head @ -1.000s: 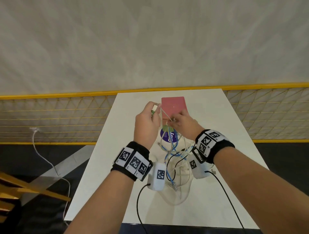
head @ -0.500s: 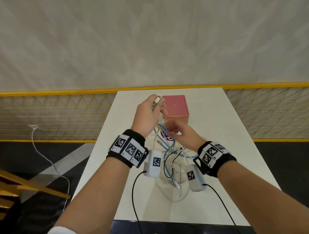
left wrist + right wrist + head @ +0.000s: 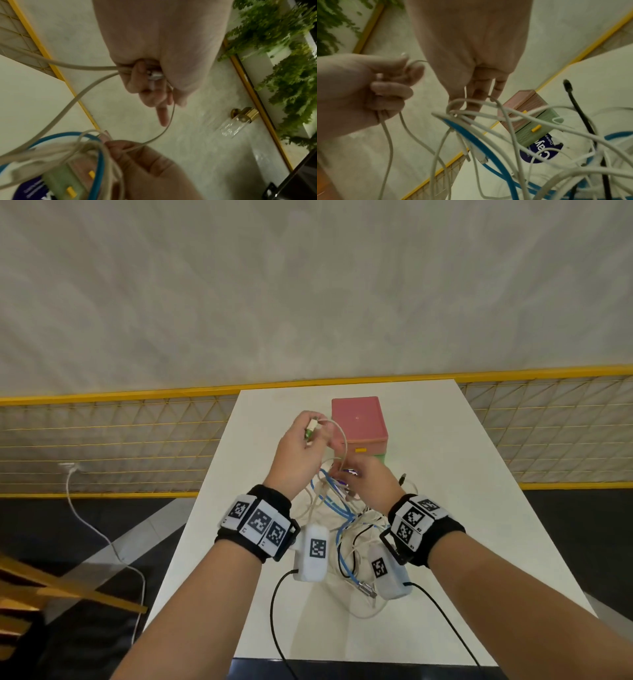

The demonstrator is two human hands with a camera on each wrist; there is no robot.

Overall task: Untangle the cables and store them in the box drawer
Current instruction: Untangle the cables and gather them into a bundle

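At the centre of the head view, a person's left hand (image 3: 301, 453) grips the plug end of a white cable (image 3: 343, 440), raised above the tabletop (image 3: 445, 508), while the right hand (image 3: 368, 484), just below and to its right, pinches the same strand where it enters the tangle of cables (image 3: 342, 529). White, blue and black leads lie knotted in a heap in mid-frame between the wrists, so the untangling looks barely under way: one cable is being drawn out and none appears stored. Beyond the hands, toward the upper centre, stands the box (image 3: 359, 422), pink on top and green below, its yellow-handled drawers (image 3: 534, 128) shut; what they hold cannot be seen
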